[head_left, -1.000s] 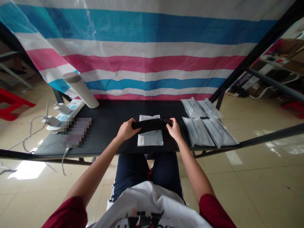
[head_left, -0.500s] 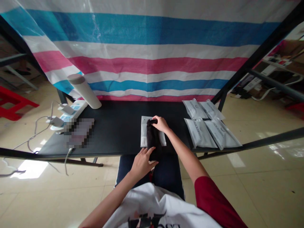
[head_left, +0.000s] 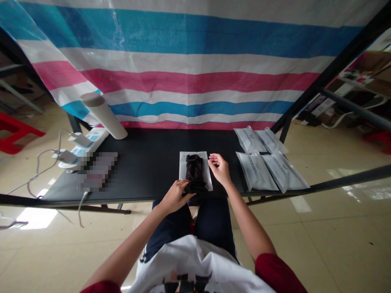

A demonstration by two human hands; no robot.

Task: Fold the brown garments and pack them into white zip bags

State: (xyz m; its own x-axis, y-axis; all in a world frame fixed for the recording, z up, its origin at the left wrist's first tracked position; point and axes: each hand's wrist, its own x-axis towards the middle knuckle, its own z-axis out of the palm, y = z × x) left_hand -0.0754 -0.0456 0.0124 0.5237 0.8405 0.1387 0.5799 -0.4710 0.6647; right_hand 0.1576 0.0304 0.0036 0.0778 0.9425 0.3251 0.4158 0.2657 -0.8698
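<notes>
A soft black cloth item [head_left: 194, 166] lies folded, its lower end bunched, over a white pouch [head_left: 183, 162] at the front of the black table. My left hand [head_left: 175, 196] grips the near end of the cloth between thumb and fingers at the table edge. Just right of the pouch hovers my right hand [head_left: 220, 167], its fingers loosely bent and apart, with nothing in them. What exact kind of garment or cover the cloth is cannot be made out.
Several filled white pouches [head_left: 256, 171] with dark lettering lie at the right. On the left stand a white bottle [head_left: 105, 116], a power strip [head_left: 91, 142] with plugs, and a blurred-out phone-like object [head_left: 99, 171] with a cable. A striped sheet [head_left: 189, 61] hangs behind the table [head_left: 146, 162].
The black cloth, stretched long before, is now folded shorter on the pouch. My right hand has let go of its far end and moved right. My left hand still holds the near end.
</notes>
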